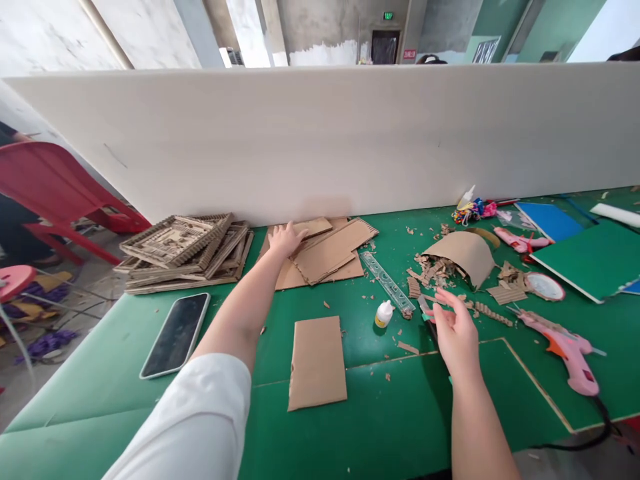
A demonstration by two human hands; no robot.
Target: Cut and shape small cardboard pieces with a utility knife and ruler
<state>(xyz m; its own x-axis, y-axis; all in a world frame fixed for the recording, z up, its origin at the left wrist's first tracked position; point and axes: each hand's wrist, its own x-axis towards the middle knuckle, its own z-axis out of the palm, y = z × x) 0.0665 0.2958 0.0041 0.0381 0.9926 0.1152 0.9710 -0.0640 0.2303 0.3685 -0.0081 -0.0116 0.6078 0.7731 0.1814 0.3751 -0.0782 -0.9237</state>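
My left hand (285, 240) reaches to the back of the table and rests, fingers spread, on a pile of cardboard pieces (333, 248). In my right hand (456, 330) is a utility knife (429, 320) with a dark handle, its metal end pointing away from me; some of the fingers stretch out past it. A separate cardboard rectangle (318, 363) lies flat between my arms. Near the knife are a clear ruler (387, 283), a small white glue bottle (384, 314) and scattered cardboard scraps.
Corrugated cardboard frames (185, 250) are stacked at left, behind a phone (176, 335). A curved cardboard sheet (463, 255), a pink glue gun (565, 343) with a cord, a tape roll (545, 286) and a green board (595, 260) occupy the right. A white partition (320, 133) borders the back.
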